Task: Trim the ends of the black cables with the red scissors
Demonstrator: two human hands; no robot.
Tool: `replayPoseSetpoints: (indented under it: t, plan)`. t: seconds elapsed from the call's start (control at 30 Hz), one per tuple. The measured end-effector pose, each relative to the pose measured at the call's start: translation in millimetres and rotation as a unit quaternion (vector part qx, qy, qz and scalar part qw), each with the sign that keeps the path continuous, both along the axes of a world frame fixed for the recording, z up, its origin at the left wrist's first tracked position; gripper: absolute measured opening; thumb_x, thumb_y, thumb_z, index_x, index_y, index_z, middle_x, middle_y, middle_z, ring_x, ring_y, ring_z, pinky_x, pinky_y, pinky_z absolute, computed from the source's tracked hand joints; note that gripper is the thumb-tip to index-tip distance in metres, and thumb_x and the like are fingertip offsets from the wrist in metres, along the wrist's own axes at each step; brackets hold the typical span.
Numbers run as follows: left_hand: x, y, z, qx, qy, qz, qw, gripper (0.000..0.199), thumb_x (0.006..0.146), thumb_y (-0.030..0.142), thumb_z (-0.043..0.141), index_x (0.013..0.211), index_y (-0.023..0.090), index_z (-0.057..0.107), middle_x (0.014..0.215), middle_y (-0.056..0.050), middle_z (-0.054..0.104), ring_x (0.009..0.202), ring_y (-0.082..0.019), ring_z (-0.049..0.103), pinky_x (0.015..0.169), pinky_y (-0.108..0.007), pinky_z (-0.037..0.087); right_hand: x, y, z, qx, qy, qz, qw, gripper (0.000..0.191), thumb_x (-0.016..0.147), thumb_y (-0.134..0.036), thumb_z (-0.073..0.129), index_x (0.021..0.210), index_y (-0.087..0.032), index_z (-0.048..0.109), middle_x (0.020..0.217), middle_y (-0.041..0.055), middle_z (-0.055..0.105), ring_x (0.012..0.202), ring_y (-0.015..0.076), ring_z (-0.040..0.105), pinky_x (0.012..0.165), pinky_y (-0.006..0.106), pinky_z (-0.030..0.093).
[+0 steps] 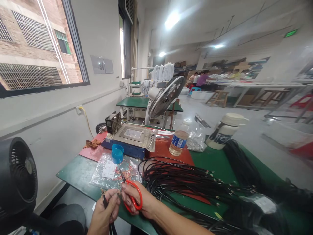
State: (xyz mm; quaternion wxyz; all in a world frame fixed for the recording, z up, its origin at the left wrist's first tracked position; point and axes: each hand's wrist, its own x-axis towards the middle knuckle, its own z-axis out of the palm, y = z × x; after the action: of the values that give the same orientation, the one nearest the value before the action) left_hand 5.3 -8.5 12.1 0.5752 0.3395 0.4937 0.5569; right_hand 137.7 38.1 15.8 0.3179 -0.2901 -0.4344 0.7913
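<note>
Both grips closed, side by side

From my remote seat I have the left hand (107, 206) low in view, its wrist (96, 225) rising from the bottom edge, which cuts off most of that arm. The fingers curl inward and the thumb (113, 199) points upward in a pinch. Just beside it I see the right hand (144, 197), its fingers (125, 196) bent into a firm grip. The right forearm (176, 215) is bare and slants in from the lower right. The fingertips nearly meet; I cannot tell whether they touch.
</note>
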Motion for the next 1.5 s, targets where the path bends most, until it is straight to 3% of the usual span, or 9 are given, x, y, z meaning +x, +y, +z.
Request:
replayPoseSetpoints:
  t: [0.5, 0.6, 0.7, 0.8, 0.87, 0.97, 1.17, 1.3, 1.5]
  plan:
    - [-1.6, -0.2, -7.6, 0.014, 0.008, 0.012, 1.0, 0.039, 0.062, 0.052, 0.072, 0.065, 0.014, 0.062, 0.033, 0.008, 0.04, 0.031, 0.0, 0.022, 0.035, -0.017, 0.013, -0.4, -1.8, 2.7, 0.066, -0.044, -0.001, 0.997, 0.055, 0.067, -0.067, 0.059, 0.056, -0.013, 0.051, 0.037, -0.0051, 0.042, 0.028, 0.0053, 0.036, 0.028, 0.016, 0.024]
    - [-3.4, -0.8, -2.3, -0.015, -0.069, 0.041, 0.997, 0.034, 0.06, 0.043, 0.078, 0.073, 0.015, 0.065, 0.04, 0.006, 0.051, 0.034, -0.003, 0.038, 0.036, -0.014, 0.029, 0.2, -2.5, 1.0, 0.15, -0.096, -0.017, 0.984, 0.054, 0.071, -0.067, 0.055, 0.059, -0.014, 0.051, 0.04, -0.0047, 0.042, 0.033, 0.0062, 0.038, 0.034, 0.018, 0.027]
    - [-7.3, -1.6, 7.5, -0.092, -0.196, 0.069, 0.974, 0.026, 0.056, 0.022, 0.083, 0.075, 0.016, 0.066, 0.06, 0.001, 0.066, 0.059, -0.014, 0.064, 0.057, -0.022, 0.051, 2.7, -4.0, -0.9, 0.416, -0.191, -0.117, 0.881, 0.042, 0.08, -0.052, 0.055, 0.06, -0.015, 0.053, 0.05, -0.0012, 0.047, 0.046, 0.0089, 0.043, 0.044, 0.02, 0.031]
    - [-9.3, -3.9, 13.8, -0.145, -0.252, 0.066, 0.955, 0.014, 0.066, 0.012, 0.075, 0.077, 0.014, 0.067, 0.071, -0.004, 0.072, 0.074, -0.02, 0.07, 0.068, -0.029, 0.055, 6.7, -6.6, 0.1, 0.691, -0.232, -0.179, 0.661, 0.029, 0.089, -0.029, 0.044, 0.067, -0.015, 0.058, 0.059, 0.0028, 0.053, 0.055, 0.0117, 0.043, 0.051, 0.024, 0.029]
    - [-8.4, -5.5, 14.2, -0.159, -0.266, 0.055, 0.949, 0.013, 0.076, 0.013, 0.066, 0.088, 0.01, 0.067, 0.08, -0.01, 0.075, 0.08, -0.022, 0.07, 0.069, -0.03, 0.056, 9.5, -8.6, 3.4, 0.778, -0.241, -0.166, 0.556, 0.026, 0.09, -0.018, 0.037, 0.079, -0.014, 0.061, 0.061, 0.0035, 0.055, 0.055, 0.0126, 0.043, 0.051, 0.026, 0.028]
    - [-4.9, -6.4, 12.6, -0.172, -0.288, 0.024, 0.942, 0.022, 0.082, 0.016, 0.059, 0.101, 0.006, 0.064, 0.093, -0.016, 0.075, 0.091, -0.025, 0.068, 0.071, -0.032, 0.056, 12.3, -10.9, 10.1, 0.823, -0.257, -0.132, 0.49, 0.026, 0.091, -0.014, 0.034, 0.087, -0.012, 0.06, 0.064, 0.0043, 0.057, 0.055, 0.0132, 0.044, 0.051, 0.028, 0.026]
    - [-0.2, -8.1, 8.7, -0.167, -0.341, -0.019, 0.925, 0.02, 0.083, 0.016, 0.058, 0.099, 0.006, 0.064, 0.09, -0.015, 0.075, 0.091, -0.024, 0.068, 0.078, -0.031, 0.053, 12.1, -12.1, 11.8, 0.857, -0.26, -0.1, 0.433, 0.026, 0.088, -0.011, 0.035, 0.087, -0.009, 0.061, 0.065, 0.0058, 0.058, 0.056, 0.014, 0.048, 0.051, 0.029, 0.029]
    - [-1.5, -12.5, 0.8, -0.159, -0.303, 0.026, 0.939, 0.03, 0.078, 0.021, 0.065, 0.106, 0.011, 0.059, 0.084, -0.01, 0.075, 0.079, -0.021, 0.069, 0.069, -0.029, 0.052, 11.1, -6.5, 12.6, 0.828, -0.248, -0.14, 0.484, 0.025, 0.088, -0.014, 0.038, 0.081, -0.011, 0.063, 0.058, 0.0039, 0.055, 0.053, 0.0132, 0.047, 0.05, 0.027, 0.031]
    - [-23.0, -19.7, -8.0, -0.163, -0.244, 0.024, 0.956, 0.043, 0.064, 0.05, 0.072, 0.085, 0.016, 0.058, 0.032, 0.015, 0.03, 0.027, -0.003, 0.019, 0.031, -0.018, 0.016, 6.6, 41.7, 36.0, 0.498, -0.289, -0.323, 0.751, 0.021, 0.082, -0.033, 0.055, 0.084, -0.015, 0.067, 0.068, 0.003, 0.062, 0.06, 0.0133, 0.056, 0.057, 0.022, 0.044]
